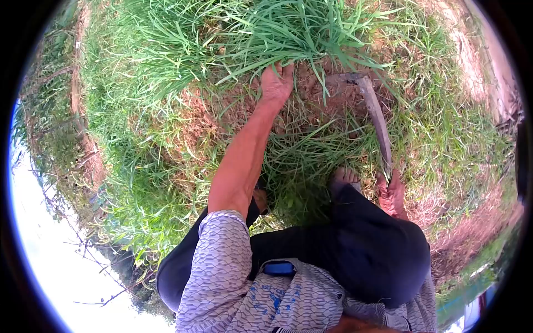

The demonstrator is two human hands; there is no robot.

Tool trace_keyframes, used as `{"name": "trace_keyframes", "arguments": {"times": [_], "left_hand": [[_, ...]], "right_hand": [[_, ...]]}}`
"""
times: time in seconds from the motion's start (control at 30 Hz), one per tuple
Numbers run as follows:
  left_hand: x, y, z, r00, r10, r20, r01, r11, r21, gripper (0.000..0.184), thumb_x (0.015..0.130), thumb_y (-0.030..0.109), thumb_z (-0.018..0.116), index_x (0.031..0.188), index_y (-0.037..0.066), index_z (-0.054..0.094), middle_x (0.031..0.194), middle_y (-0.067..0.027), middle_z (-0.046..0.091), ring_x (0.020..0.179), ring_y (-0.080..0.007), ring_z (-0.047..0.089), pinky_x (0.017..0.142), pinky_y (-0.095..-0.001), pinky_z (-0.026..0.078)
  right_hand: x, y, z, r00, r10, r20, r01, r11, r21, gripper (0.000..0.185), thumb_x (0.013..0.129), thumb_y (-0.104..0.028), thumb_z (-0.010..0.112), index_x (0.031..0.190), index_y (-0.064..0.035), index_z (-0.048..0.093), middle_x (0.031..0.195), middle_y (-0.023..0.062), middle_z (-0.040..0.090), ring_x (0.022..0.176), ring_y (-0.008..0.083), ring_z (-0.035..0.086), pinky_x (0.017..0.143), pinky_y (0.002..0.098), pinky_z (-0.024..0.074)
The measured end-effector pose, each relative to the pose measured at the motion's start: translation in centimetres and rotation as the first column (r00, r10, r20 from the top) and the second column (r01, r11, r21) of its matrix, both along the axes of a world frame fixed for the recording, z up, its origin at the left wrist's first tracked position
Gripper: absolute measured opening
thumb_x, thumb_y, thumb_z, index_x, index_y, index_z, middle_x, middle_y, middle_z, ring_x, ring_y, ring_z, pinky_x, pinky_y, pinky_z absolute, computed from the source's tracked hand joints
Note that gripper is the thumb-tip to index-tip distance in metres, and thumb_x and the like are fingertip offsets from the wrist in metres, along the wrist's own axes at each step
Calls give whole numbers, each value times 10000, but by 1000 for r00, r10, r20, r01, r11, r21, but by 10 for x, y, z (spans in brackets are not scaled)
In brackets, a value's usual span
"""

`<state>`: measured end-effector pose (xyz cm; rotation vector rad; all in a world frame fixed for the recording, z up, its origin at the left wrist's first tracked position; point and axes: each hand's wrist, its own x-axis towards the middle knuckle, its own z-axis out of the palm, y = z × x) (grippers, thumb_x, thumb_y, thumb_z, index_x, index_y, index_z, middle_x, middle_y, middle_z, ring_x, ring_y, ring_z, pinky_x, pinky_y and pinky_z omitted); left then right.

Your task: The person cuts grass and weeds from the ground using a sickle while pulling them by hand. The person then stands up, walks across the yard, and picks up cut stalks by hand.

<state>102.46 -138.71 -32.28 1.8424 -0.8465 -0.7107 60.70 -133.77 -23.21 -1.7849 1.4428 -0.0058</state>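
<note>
My left hand (277,84) reaches forward to the base of a thick green grass clump (300,33). Its fingers are closed among the lower blades and partly hidden by them. Low on the right, beside my bent knee, my right hand (392,195) is wrapped round the end of a sickle's long wooden handle. The sickle (375,111) points away from me, and its dark blade (342,78) turns left over bare soil, to the right of my left hand. Whether the blade touches the stems I cannot tell.
Cut or flattened grass (311,150) lies between my feet and the clump. A bare foot (346,175) shows near my right hand. More tall grass (161,44) grows at left, with reddish soil (200,116) showing through. Dry straw (466,227) lies at right.
</note>
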Motion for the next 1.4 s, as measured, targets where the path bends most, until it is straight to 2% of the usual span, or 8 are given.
{"name": "trace_keyframes", "arguments": {"times": [0.07,0.13,0.27,0.47,0.63,0.73,1.0,1.4], "left_hand": [[-12,9,21,988,110,106,-115,992,48,346,911,197,604,1179,-11,531,953,-85,668,851,-211,617,785,-297,473],[-22,22,18,964,197,-179,-227,960,-167,299,904,209,628,1106,2,550,970,-78,658,836,-180,597,738,-259,467],[-17,36,5,571,406,-714,-519,852,70,268,923,318,610,904,59,543,725,7,557,633,-62,487,570,-243,423],[-4,47,48,955,284,-85,-260,940,219,265,921,268,578,782,49,522,612,33,443,570,-107,458,536,-289,395],[20,40,41,830,82,552,-230,952,204,415,800,230,694,1096,9,505,1091,-198,513,880,-329,555,753,-421,475],[17,20,67,906,-198,375,-50,829,557,397,820,248,675,1094,7,517,1162,-220,504,941,-358,567,735,-459,497],[41,68,62,503,-664,553,430,747,506,353,943,368,469,1034,36,549,1014,-239,607,943,-417,600,782,-490,479],[0,49,87,881,-402,249,313,890,331,405,908,398,522,1035,15,565,960,-272,612,876,-448,586,789,-495,468]], "right_hand": [[12,-1,16,999,43,25,-40,993,-115,346,912,-328,590,881,-12,453,579,162,525,494,310,577,444,409,438],[43,-14,21,996,87,2,-87,990,-112,339,910,-321,596,890,-13,456,593,185,538,509,339,587,449,415,447],[98,-58,-13,997,64,-39,-70,984,-164,360,920,-359,581,907,-17,468,615,224,552,519,377,586,438,438,444],[131,-94,-3,1000,12,-21,-16,975,-222,434,934,-431,536,913,-3,468,611,224,551,535,377,597,443,444,452],[161,-89,-15,991,129,-25,-131,984,-120,442,937,-421,534,901,13,465,605,214,549,527,370,598,444,436,459],[160,-86,-16,987,153,46,-150,986,-75,442,942,-400,531,905,35,459,593,203,546,503,340,585,440,424,462],[39,-37,-14,990,62,126,-95,956,277,387,937,-350,548,945,31,479,606,190,575,466,262,579,417,392,466],[212,-104,-15,991,93,98,-80,988,-135,410,929,-373,552,918,34,500,640,227,557,574,415,578,509,454,450]]}}
